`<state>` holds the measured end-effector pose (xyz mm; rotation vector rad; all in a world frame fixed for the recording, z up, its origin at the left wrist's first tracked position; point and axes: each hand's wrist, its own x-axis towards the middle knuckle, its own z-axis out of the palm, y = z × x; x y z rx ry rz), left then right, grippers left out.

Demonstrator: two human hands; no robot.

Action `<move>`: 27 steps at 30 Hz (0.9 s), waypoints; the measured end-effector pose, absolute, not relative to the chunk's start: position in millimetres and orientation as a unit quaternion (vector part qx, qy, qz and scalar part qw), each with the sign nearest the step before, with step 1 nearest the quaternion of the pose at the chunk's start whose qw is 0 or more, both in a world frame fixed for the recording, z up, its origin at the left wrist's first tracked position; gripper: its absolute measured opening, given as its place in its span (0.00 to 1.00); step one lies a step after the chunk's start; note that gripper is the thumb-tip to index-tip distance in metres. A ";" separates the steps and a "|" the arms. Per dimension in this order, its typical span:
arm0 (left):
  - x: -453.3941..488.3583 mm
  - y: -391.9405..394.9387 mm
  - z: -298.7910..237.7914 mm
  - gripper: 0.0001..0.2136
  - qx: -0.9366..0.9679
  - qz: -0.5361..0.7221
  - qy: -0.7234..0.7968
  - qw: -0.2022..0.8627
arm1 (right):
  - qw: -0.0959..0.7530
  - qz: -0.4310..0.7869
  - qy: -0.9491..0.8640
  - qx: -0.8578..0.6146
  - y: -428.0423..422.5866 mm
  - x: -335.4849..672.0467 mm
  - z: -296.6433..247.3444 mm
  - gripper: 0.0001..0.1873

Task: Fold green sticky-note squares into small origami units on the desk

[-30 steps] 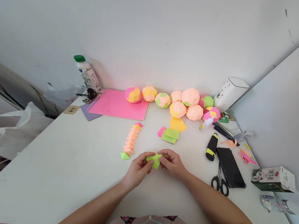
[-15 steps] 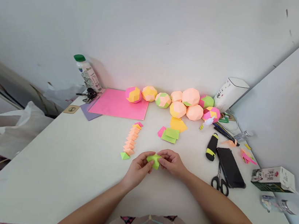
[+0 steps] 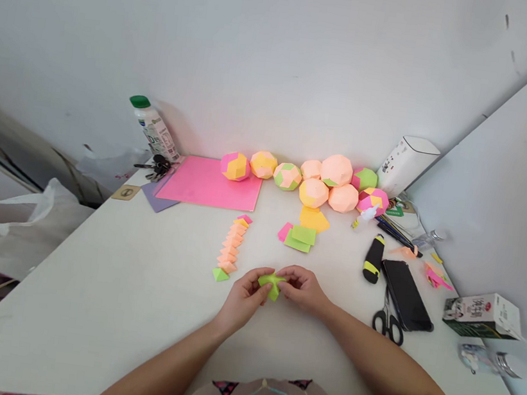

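Between my two hands is a small green folded paper piece (image 3: 272,281), its flaps partly raised. My left hand (image 3: 248,291) pinches its left side with thumb and fingers. On the opposite side, my right hand (image 3: 301,287) grips the right edge between thumb and index finger. Left of my hands runs a row of folded paper units (image 3: 230,245), mostly peach, with a green one (image 3: 220,275) at the near end. Beyond my hands lie green paper sheets (image 3: 301,239) with a pink piece (image 3: 284,231) beside them and orange sheets (image 3: 315,219) behind.
Several faceted paper balls (image 3: 337,170) line the wall. A pink board (image 3: 207,183) and a bottle (image 3: 156,128) stand at the back left. On the right are a black-yellow utility knife (image 3: 373,258), scissors (image 3: 389,323), a phone (image 3: 406,296) and a milk carton (image 3: 483,315).
The green paper piece has changed shape slightly, its lower flap now narrower and more folded. My fingers shifted only a little, and both hands still hold it.
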<state>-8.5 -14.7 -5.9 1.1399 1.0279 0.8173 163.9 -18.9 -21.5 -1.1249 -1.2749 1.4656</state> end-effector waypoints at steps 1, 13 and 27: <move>-8.5 -14.7 -6.0 0.17 0.501 0.358 0.452 0.645 | 0.435 0.586 -0.513 -0.452 -18.9 163.7 -21.1 0.10; -7.9 -14.7 -3.3 0.18 0.499 0.358 0.452 0.647 | 0.437 0.569 -0.523 -0.460 -19.6 161.3 -14.9 0.09; -6.4 -14.4 3.8 0.15 0.517 0.358 0.446 0.637 | 0.427 0.532 -0.564 -0.465 -20.4 161.2 -18.3 0.08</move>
